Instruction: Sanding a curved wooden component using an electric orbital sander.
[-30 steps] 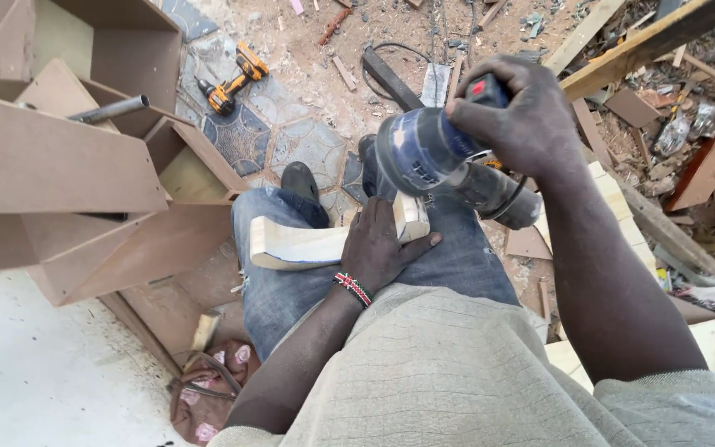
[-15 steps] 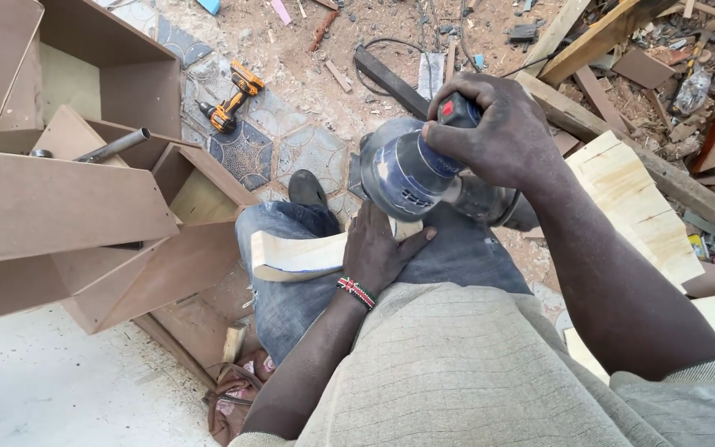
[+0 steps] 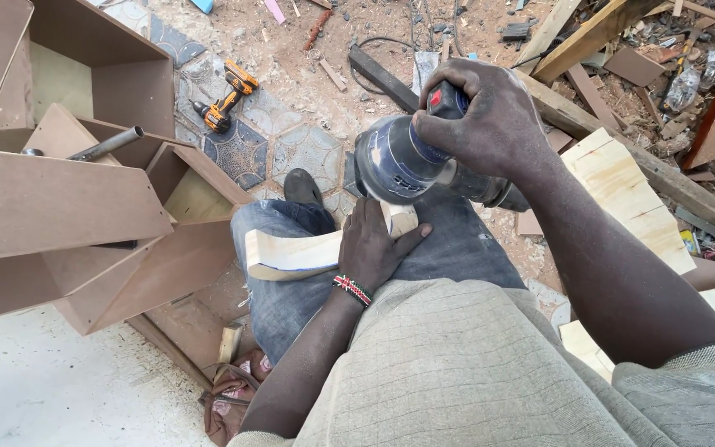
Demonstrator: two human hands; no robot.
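A curved pale wooden piece [image 3: 291,251] lies across my left thigh, on blue jeans. My left hand [image 3: 376,246], with a beaded band at the wrist, presses flat on the piece's right part and holds it down. My right hand [image 3: 483,116] grips the top of a round blue-grey power sander [image 3: 393,161]. The sander's pad sits against the right end of the wooden piece, just above my left hand's fingers.
Brown board cabinet boxes [image 3: 68,199] stand at the left with a metal pipe [image 3: 109,143] on them. A yellow-and-black cordless drill [image 3: 225,99] lies on the patterned tile floor. Plywood offcuts [image 3: 626,199] and timber scraps [image 3: 606,33] crowd the right side. A sandal [image 3: 229,397] lies below.
The view has shifted slightly. My right hand with the sander has stayed at the wooden piece's right end, and my left hand keeps pressing it on my thigh.
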